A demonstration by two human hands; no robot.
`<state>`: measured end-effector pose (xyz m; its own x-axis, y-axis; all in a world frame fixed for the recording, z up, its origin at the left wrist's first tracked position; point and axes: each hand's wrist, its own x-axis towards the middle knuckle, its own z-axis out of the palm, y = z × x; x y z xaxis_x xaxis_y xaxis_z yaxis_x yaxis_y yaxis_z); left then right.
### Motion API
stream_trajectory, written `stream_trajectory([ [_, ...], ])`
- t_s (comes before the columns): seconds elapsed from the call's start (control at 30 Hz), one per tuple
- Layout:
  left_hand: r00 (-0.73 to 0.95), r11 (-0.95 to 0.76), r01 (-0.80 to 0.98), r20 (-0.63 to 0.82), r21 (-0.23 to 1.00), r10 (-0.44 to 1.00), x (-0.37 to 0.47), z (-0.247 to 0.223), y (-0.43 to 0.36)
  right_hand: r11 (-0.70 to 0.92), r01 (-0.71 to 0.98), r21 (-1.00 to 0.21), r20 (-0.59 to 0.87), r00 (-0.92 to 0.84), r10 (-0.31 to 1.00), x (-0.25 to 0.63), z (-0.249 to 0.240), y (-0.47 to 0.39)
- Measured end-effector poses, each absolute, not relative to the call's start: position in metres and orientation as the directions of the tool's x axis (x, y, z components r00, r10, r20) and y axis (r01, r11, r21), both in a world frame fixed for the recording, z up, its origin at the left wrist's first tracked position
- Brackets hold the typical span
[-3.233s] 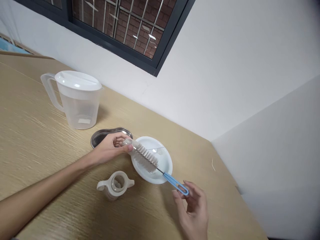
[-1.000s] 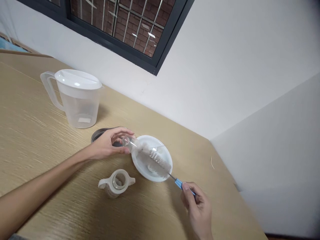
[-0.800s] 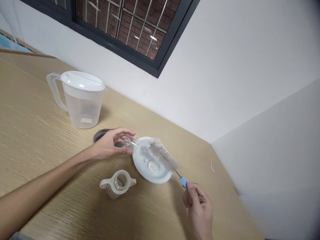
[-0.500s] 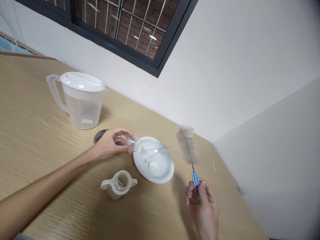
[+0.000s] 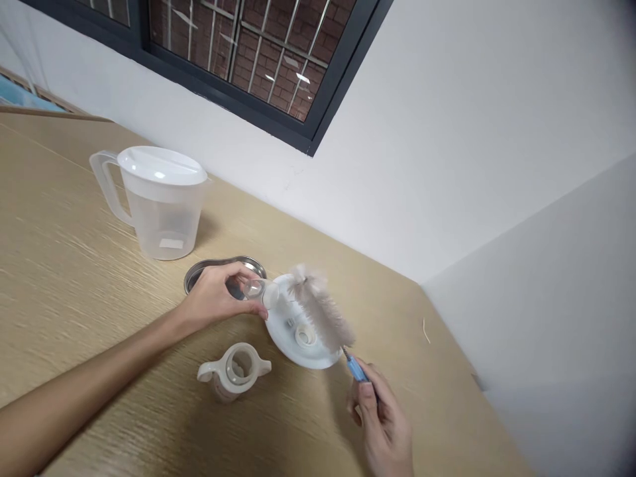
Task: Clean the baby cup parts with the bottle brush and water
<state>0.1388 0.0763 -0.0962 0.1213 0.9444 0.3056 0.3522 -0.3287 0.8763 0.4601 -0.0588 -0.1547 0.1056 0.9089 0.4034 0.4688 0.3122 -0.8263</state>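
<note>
My left hand (image 5: 226, 291) is closed round a small clear bottle cap (image 5: 265, 291), whose mouth points right. In my right hand (image 5: 382, 411) is a bottle brush (image 5: 322, 308), gripped by its blue handle. The pale bristles tilt up and left above a white plate (image 5: 281, 338), hiding part of it. On that plate lies a white ring (image 5: 305, 335), with other small parts mostly covered by the brush. Below the left hand stands a baby bottle (image 5: 231, 377) with two side handles, its top uncovered.
A lidded clear plastic jug (image 5: 169, 205) stands at the back left. Behind my left hand sits a shiny metal tray (image 5: 253, 265), partly hidden. A thin pale strip (image 5: 426, 330) lies on the wooden table (image 5: 437, 397) at right. The wall and window (image 5: 248, 59) border the far side.
My right hand has moved left with the brush, which now tilts over the plate toward the cap. My left hand has shifted only slightly, uncovering more of the metal tray.
</note>
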Motion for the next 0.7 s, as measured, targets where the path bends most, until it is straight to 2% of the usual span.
stream_trajectory([
  [0.13,0.153,-0.346,0.317,0.312,0.883,0.938,0.138,-0.100,0.078,0.365,0.591,-0.720,0.450,-0.004,0.893,0.458,-0.148,-0.056],
  [0.27,0.170,-0.374,0.288,0.337,0.882,0.926,0.137,-0.103,0.080,0.285,0.671,-0.684,0.481,0.121,0.868,0.457,-0.145,-0.053],
  [0.4,0.159,-0.385,0.228,0.356,0.894,0.921,0.137,-0.105,0.081,0.244,0.626,-0.741,0.489,0.253,0.835,0.455,-0.144,-0.057],
  [0.6,0.169,-0.397,0.273,0.363,0.876,0.916,0.136,-0.109,0.083,0.411,0.661,-0.628,0.566,0.026,0.824,0.451,-0.144,-0.062],
  [0.7,0.170,-0.398,0.254,0.365,0.882,0.915,0.136,-0.111,0.084,0.394,0.711,-0.583,0.572,0.015,0.820,0.454,-0.143,-0.059],
])
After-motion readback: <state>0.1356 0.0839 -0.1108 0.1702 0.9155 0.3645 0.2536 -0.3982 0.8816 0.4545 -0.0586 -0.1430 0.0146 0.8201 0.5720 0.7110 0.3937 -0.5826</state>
